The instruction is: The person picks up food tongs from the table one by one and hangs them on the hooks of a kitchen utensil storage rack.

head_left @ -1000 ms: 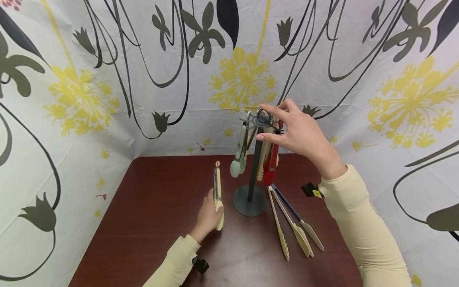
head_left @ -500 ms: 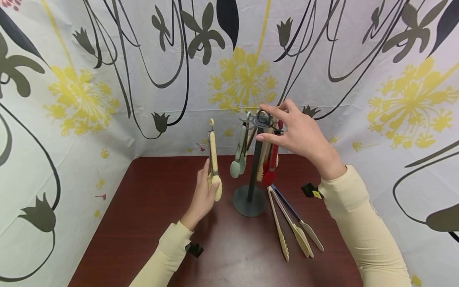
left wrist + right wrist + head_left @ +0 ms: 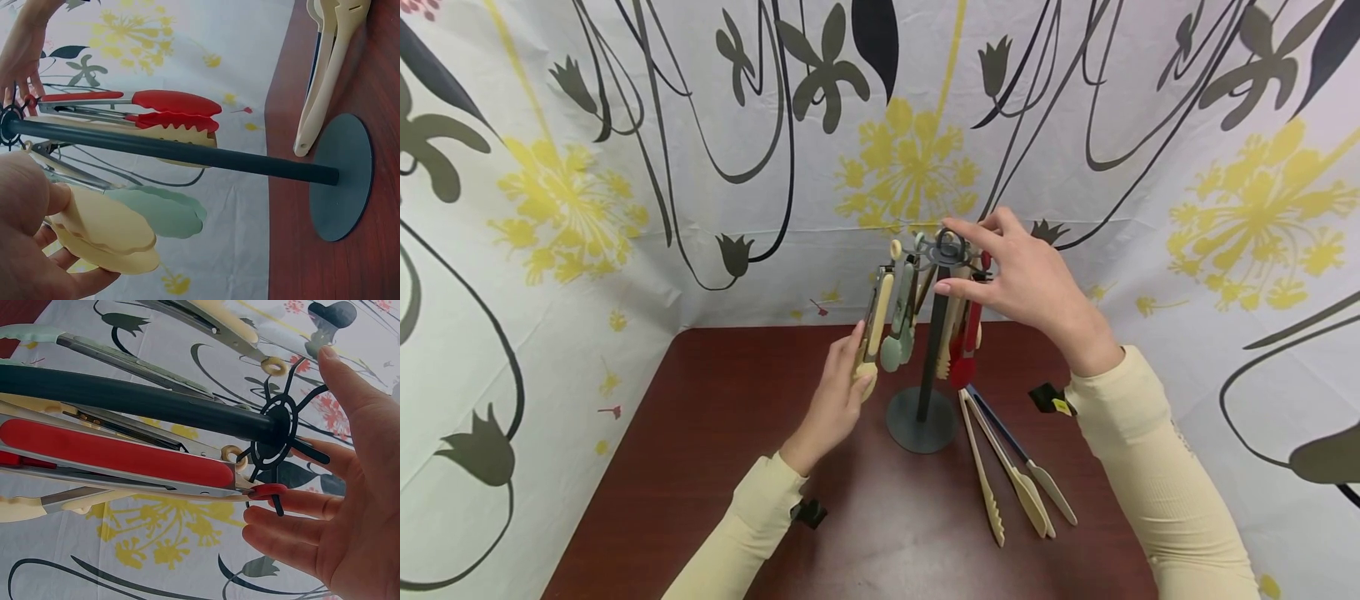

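My left hand (image 3: 831, 404) holds a pair of cream-tipped tongs (image 3: 880, 317) by the head end, thumb on one side and fingers on the other. Their cream ring (image 3: 273, 365) is up beside a hook of the dark tongs stand (image 3: 934, 350); in the right wrist view it appears close to the hook tip, and contact is unclear. My right hand (image 3: 1030, 271) spreads around the stand's top, thumb and fingers apart about the hooks. Mint green tongs (image 3: 159, 209), red tongs (image 3: 178, 103) and cream tongs (image 3: 181, 134) hang from the stand.
More tongs lie on the dark red table (image 3: 722, 467) right of the stand's round base (image 3: 921, 433): cream ones (image 3: 988, 492) with a scalloped edge and a blue-handled pair (image 3: 1007, 429). A patterned cloth (image 3: 737, 208) hangs behind and at both sides.
My left hand has lifted the cream tongs from low over the table, then carried them right to the stand's left side. My right hand has stayed at the stand's top.
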### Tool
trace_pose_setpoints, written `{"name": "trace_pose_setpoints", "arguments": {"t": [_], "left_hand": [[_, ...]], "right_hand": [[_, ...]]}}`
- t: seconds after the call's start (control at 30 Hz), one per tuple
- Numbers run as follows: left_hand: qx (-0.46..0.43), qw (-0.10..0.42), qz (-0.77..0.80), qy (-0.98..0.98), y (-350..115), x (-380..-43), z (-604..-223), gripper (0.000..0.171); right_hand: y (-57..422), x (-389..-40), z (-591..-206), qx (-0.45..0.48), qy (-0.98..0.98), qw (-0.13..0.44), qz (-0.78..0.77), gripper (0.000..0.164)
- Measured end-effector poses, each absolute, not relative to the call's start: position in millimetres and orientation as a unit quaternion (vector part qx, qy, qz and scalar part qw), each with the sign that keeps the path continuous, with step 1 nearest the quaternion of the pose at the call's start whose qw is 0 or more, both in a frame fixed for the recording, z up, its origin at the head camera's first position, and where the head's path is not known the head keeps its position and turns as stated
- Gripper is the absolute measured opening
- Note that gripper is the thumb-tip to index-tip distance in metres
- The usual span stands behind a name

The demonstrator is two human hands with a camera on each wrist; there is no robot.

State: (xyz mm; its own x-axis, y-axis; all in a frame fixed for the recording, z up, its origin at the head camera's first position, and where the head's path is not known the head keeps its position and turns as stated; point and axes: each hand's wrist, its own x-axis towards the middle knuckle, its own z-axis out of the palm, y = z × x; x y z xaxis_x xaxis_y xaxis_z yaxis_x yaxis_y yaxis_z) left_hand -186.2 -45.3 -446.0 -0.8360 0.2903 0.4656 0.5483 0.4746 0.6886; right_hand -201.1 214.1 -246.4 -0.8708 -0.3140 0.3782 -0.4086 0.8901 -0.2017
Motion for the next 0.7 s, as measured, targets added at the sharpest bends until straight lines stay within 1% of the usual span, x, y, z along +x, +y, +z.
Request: {"name": "trace_pose_setpoints", "arguments": {"t": [0.3,0.57,0.7], "left_hand": [[-0.251,0.138,-0.436,-0.853,-43,-189,-447,0.078],[-0.258,0.118,-0.436,-0.854,-40,-194,-451,0.076],[-0.268,0.124,-0.437,-0.849,-38,-196,-455,0.075]], "right_hand": [[214,-201,-247,0.194,-0.956,0.173,0.139,0.078],[215,-202,-248,0.196,-0.954,0.178,0.137,0.077],[215,-203,-249,0.198,-0.954,0.181,0.136,0.077]]}}
